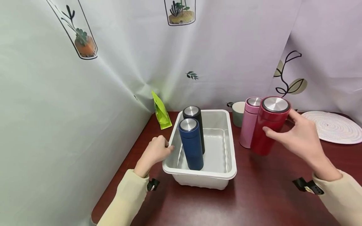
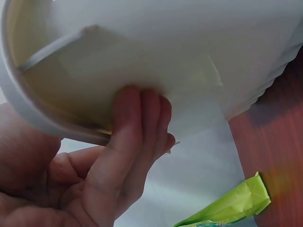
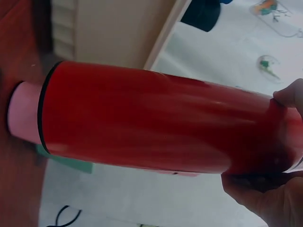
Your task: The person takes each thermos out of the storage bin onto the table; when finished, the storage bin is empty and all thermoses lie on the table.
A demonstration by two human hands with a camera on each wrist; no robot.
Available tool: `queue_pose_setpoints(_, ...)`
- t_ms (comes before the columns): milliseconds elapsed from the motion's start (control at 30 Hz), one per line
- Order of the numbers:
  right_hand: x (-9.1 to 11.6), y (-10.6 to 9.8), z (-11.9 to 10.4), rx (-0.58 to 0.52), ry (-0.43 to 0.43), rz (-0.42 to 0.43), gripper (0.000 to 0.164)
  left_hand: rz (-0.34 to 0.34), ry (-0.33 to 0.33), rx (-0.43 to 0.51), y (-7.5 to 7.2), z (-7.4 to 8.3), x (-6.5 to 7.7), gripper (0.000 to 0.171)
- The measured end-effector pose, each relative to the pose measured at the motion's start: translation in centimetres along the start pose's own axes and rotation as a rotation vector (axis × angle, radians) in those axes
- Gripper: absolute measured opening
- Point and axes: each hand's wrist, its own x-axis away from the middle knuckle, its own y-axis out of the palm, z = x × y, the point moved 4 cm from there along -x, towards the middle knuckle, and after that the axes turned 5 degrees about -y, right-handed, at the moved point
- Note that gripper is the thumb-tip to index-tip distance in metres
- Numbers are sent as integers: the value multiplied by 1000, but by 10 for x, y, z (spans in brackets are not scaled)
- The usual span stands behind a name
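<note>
Right hand [image 1: 305, 141] has the red bottle [image 1: 263, 138] pinched near the top between thumb and fingers, holding it up off the surface [image 1: 251, 197], to the right of the bin [image 1: 199, 181]. Pink bottle [image 1: 248, 130] is right behind it, with a green cup [image 1: 237, 120] next to that and a round mat [image 1: 333, 127] further right. Left hand [image 1: 156, 149] is gripping the bin's left rim, fingers against the outside wall. Blue bottle [image 1: 192, 150] and black bottle [image 1: 200, 122] stand inside the bin, on its left side, blue in front. Lime packet's [image 1: 162, 114] just past the bin's back left corner.
</note>
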Motion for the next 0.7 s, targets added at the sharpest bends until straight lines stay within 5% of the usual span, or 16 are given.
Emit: queue_pose_setpoints(700,-11,11,75,79,142,4,53,10,-2,4,1,1,3,47)
